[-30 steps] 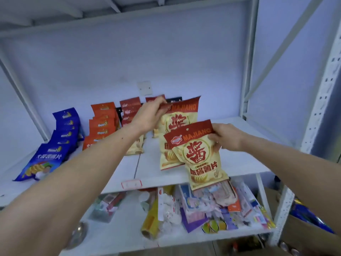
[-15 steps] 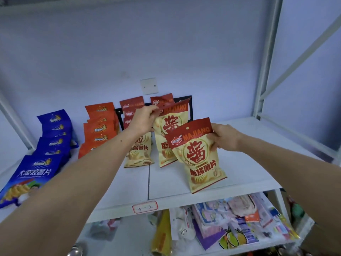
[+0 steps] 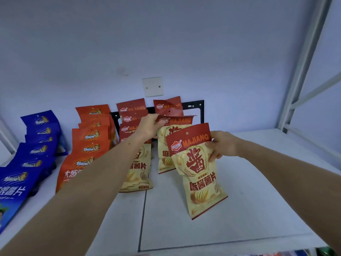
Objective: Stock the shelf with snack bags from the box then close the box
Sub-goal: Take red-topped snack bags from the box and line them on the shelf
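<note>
My right hand point(image 3: 222, 145) grips a cream and red MAJIANG snack bag point(image 3: 198, 172) by its upper right edge, holding it tilted above the white shelf point(image 3: 249, 209). My left hand point(image 3: 149, 125) pinches the top left corner of a second MAJIANG bag point(image 3: 168, 145), which stands just behind the first. More MAJIANG bags point(image 3: 132, 111) stand in rows behind and to the left. The box is out of view.
Rows of orange snack bags point(image 3: 90, 139) and blue snack bags point(image 3: 35, 154) fill the shelf's left part. A black bracket point(image 3: 195, 108) and a wall plate point(image 3: 152, 86) sit at the back. White shelf posts point(image 3: 302, 61) rise on the right.
The view has moved closer and higher over the shelf. Both hands have carried their bags deeper toward the back rows; the lower shelf has nearly dropped out of view.
</note>
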